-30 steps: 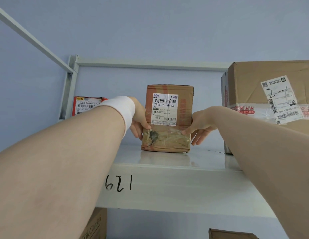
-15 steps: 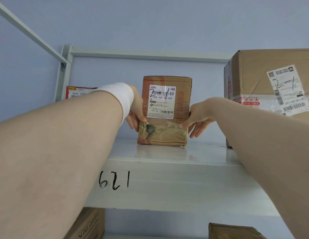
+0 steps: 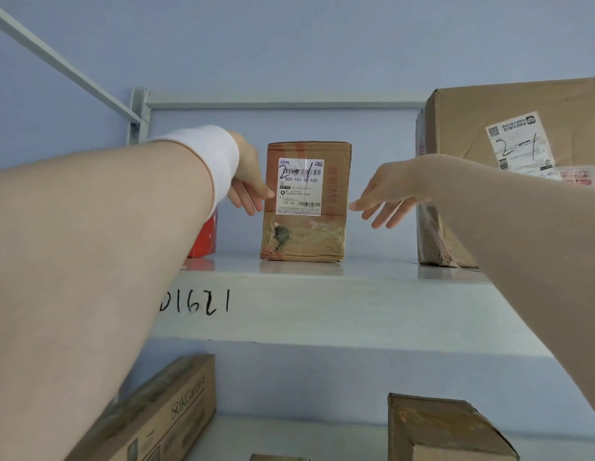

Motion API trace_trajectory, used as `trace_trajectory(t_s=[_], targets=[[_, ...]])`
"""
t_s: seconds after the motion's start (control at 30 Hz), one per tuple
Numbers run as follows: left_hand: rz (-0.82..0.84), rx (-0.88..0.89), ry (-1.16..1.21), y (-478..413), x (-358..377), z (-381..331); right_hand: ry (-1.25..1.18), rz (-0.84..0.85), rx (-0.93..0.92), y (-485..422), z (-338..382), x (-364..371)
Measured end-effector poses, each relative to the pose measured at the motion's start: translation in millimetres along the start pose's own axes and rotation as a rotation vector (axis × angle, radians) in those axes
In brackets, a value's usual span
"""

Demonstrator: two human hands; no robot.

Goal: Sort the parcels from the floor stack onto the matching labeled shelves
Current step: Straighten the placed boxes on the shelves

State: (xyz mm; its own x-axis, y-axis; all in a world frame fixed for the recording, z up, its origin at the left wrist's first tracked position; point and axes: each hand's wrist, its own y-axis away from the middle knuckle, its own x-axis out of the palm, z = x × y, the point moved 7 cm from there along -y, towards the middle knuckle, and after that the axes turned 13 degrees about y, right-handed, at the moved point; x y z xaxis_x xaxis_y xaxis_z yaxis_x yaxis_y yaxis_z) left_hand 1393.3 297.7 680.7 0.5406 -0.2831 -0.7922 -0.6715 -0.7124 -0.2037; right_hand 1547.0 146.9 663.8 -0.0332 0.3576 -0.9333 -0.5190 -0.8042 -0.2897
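The small brown cardboard parcel (image 3: 306, 201) stands upright on the grey metal shelf (image 3: 322, 304). My left hand (image 3: 248, 191) and right hand (image 3: 386, 194) flank it, fingers (image 3: 386, 212) relaxed, grasping nothing. I should pull both straight back, not brushing it.

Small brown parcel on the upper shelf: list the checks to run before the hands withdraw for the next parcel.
1. The small brown parcel stands upright, base flat on the shelf: ok.
2. Its label, handwritten 2-1, faces outward: ok.
3. The large box beside it bears the same 2-1 mark, so the grouping matches: ok.
4. The right hand is open and apart from the parcel: ok.
5. The left hand has its fingers at the parcel's left edge; contact: cannot tell.
6. The shelf's handwritten marking matches 2-1: cannot tell.
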Motion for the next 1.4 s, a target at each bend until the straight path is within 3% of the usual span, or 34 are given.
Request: trace_trajectory(t_s=[0.27, 0.57, 0.9, 1.13, 1.4], targets=[[-0.163, 0.151, 0.125, 66.3, 34.5, -84.3, -0.007, -0.083, -0.058, 74.3, -76.6, -45.9], [-0.083, 0.115, 0.221, 65.9, 139.4, -160.9, -0.052, -0.182, 0.096, 138.8, -217.9, -84.5], [-0.188, 0.132, -0.061, 41.8, 165.4, -197.7, -0.052, -0.325, 0.262, 130.1, -289.5, -92.6], [-0.045, 0.144, -0.017, -2.1, 187.9, -203.2, 0.002, -0.213, 0.285, 102.8, -306.0, -74.2], [0.091, 0.059, 0.294, -44.7, 192.9, -199.0, -0.039, -0.104, 0.236, 65.3, -313.3, -71.2]])
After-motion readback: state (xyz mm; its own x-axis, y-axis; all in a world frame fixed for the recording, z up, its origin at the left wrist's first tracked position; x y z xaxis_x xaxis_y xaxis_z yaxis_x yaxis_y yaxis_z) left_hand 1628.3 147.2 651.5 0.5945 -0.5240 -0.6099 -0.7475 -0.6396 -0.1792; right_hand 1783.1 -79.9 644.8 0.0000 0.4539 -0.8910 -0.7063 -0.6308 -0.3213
